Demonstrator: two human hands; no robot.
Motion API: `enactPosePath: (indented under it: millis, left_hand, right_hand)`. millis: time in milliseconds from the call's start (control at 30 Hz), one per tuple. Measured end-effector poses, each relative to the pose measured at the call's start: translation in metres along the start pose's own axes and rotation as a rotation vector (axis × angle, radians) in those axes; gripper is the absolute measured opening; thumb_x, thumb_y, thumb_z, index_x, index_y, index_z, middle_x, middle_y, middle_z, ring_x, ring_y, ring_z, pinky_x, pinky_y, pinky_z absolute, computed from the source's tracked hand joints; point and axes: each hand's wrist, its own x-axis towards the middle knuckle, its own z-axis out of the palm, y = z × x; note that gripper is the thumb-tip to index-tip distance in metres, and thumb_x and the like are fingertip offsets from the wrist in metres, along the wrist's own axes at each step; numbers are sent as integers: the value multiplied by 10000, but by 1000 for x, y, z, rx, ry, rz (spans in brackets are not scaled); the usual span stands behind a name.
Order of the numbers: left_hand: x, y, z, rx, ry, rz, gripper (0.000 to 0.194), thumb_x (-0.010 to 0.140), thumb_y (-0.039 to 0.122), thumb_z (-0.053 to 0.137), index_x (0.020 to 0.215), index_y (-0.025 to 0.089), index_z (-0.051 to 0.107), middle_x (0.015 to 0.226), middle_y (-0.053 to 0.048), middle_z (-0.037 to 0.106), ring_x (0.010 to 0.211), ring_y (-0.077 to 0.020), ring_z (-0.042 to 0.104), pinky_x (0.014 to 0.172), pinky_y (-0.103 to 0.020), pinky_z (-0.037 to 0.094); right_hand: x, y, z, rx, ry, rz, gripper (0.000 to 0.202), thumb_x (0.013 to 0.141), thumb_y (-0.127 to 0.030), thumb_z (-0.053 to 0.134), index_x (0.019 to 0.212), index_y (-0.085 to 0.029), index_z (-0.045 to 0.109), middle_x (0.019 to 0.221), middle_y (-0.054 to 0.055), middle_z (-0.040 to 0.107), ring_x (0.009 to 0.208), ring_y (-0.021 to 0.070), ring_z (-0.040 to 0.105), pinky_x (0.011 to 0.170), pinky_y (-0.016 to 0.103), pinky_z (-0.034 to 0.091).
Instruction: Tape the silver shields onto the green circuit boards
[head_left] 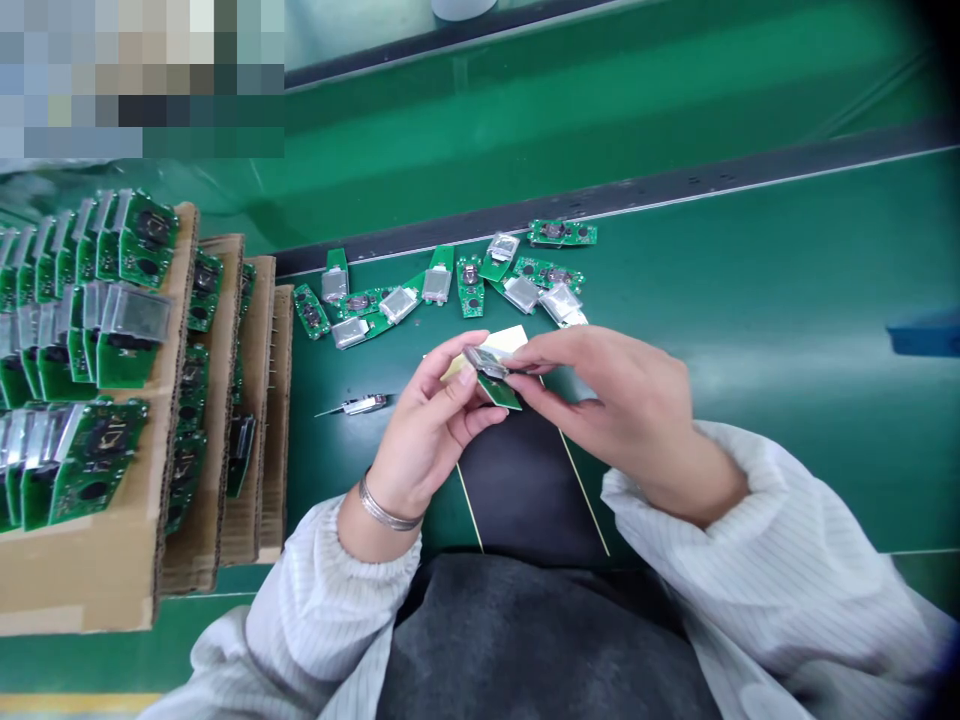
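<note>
Between my two hands is a green circuit board (pixel 501 393) with a silvery battery pouch on its upper side. My left hand (pixel 431 410) is closed on the board's left side, thumb on the silvery part. From the right, the thumb and fingers of my right hand (pixel 611 385) pinch at the pouch's edge; what exactly lies between those fingertips is hidden. Beneath my hands a black sheet (pixel 529 485) with pale yellow edging lies on the green table. A cream-coloured piece (pixel 514 340) shows just behind the held board.
Several loose circuit boards (pixel 397 303) lie across the table's back. One more board (pixel 365 404) lies left of my hands. Cardboard racks (pixel 90 575) packed with upright boards stand at the left. A dark ledge (pixel 450 225) bounds the table behind. A blue object (pixel 926 335) is at far right.
</note>
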Motion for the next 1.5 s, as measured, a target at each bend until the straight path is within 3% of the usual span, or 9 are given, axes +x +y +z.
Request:
enactPosePath:
  millis: [400,567,667,767,900,1100,1333,1500]
  left_hand:
    - [-3,-6,1,-14,49,-26,296,780,285,872,1023,209,722,852,20,722,734,-80,713,694,-147,606]
    - [-4,-6,1,-34,21,-51,274,794,273,858,1023,200,726,853,13,731,730,-85,724,696,-148,613]
    - [-4,-4,2,-61,-2,-57,240,812,257,841,1020,199,736,864,5,735,739,-87,723,714,-157,620]
    - [-4,-4,3,-79,-21,-59,226,823,251,827,1026,198,742,880,0,732,737,-83,710,715,-164,624]
    - [-4,-3,5,-79,-31,-56,252,815,265,831,1040,198,740,886,0,715,727,-83,695,684,-162,620]
    - [-5,-4,4,-49,-45,-19,239,835,270,818,1054,214,743,913,4,713,740,-77,690,703,-168,625]
    - [-5,-8,1,91,-25,88,246,843,287,814,1074,244,744,916,10,721,775,-82,696,729,-168,615]
    - [-5,-9,3,135,4,148,224,826,276,833,1036,256,758,904,12,749,809,-88,718,684,-135,596]
  right_hand:
    - [-14,11,6,-122,17,-198,196,962,-200,640,1089,-339,692,857,-9,768,814,206,734,774,336,587]
    - [-11,8,7,-50,-21,-137,140,946,-204,631,978,-325,692,781,-10,745,776,211,716,751,355,593]
    - [-9,2,8,27,61,-50,150,902,-165,656,917,-314,662,783,-22,730,729,190,707,705,344,591]
    - [-8,-2,8,207,165,98,206,860,-122,693,940,-301,626,862,-22,728,738,173,730,690,325,619]
    - [-7,-2,5,369,123,134,202,868,-155,724,993,-281,627,917,-5,737,794,182,761,705,316,670]
    - [-4,-3,1,218,97,27,143,891,-182,761,965,-272,681,925,-28,780,772,162,765,690,280,660]
    - [-3,0,1,-123,128,-196,131,944,-168,719,949,-259,625,834,-45,780,710,137,750,660,242,597]
    - [-4,-1,3,-161,130,-270,147,963,-132,658,955,-265,596,789,-47,767,727,139,751,696,240,585]
